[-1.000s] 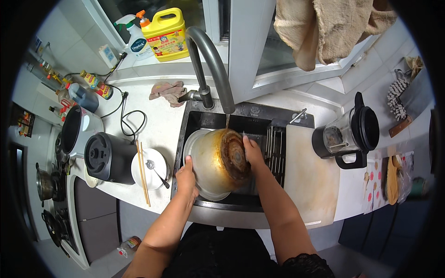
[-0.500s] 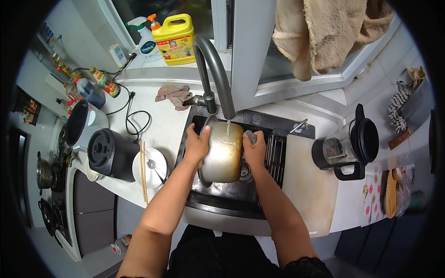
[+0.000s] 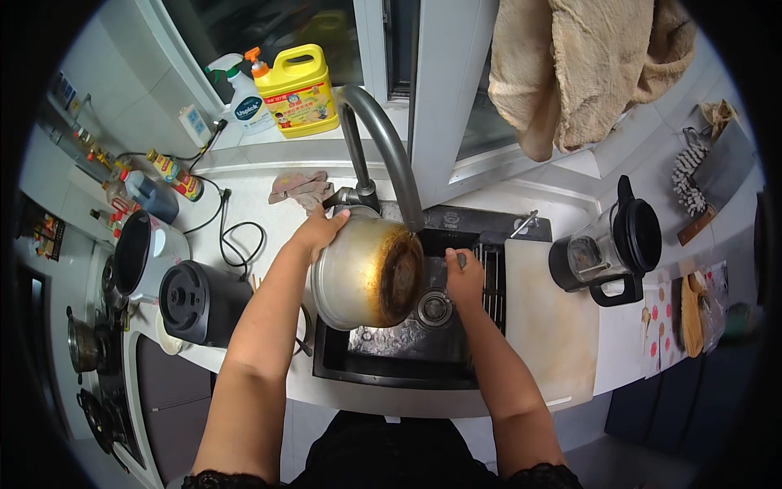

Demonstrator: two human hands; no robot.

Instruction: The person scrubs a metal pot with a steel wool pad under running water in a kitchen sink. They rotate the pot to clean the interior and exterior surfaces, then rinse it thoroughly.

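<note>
Over the black sink [image 3: 440, 371], a metal pot [image 3: 346, 281] is tipped on its side, its brown scorched base facing right. My left hand [image 3: 326, 232] grips the pot at its far left side near the rim, fingers partly hidden behind it. To the right of the base and apart from it, my right hand [image 3: 465, 281] is closed around a small grey scouring pad [image 3: 462, 259], mostly covered by the fingers. The grey faucet [image 3: 387, 143] arches down to the pot's far right edge. No stream of water can be made out from it.
A pale cutting board [image 3: 546, 326] and a blender jug [image 3: 607, 248] stand on the right. Left of the sink are a black lidded container [image 3: 204, 301], a cable and bottles. A pinkish rag [image 3: 300, 188] lies behind the faucet. A yellow jug [image 3: 300, 94] stands on the sill.
The pot has moved left and turned, so its scorched base now shows. My right hand has come away from the pot to the right. The water stream seen earlier is no longer visible.
</note>
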